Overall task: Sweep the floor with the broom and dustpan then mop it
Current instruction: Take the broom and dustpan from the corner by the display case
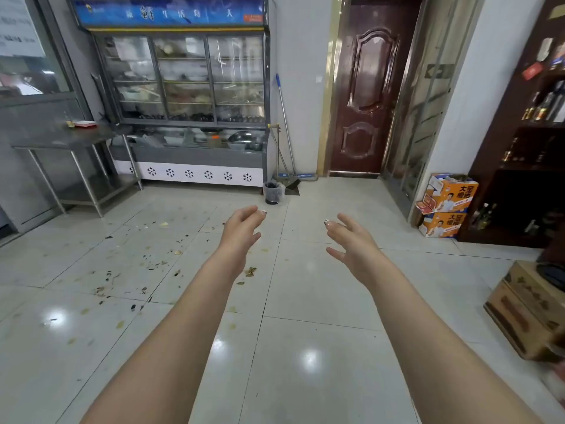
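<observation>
Both arms are reaching forward over the tiled floor (305, 286), palms facing each other. The left hand (241, 232) is hanging with fingers loosely spread and curled, holding nothing; the right hand (354, 243) is doing the same, fingers apart and empty. Scraps and dark bits of litter (146, 264) are lying scattered on the tiles to the left of the left arm.

The cleaning tools are standing well apart from the hands, against the far wall between the glass display fridge (183, 96) and the brown door (367, 87). A blue-topped mop (284, 117) is leaning there, and beside it a broom and dustpan (286, 179) are sitting low, their shapes overlapping and hard to separate. A small bin (273, 192) is standing just in front. The fridge shelves are blurring behind reflections. Stacked boxes (446, 206) are sitting on the right.
</observation>
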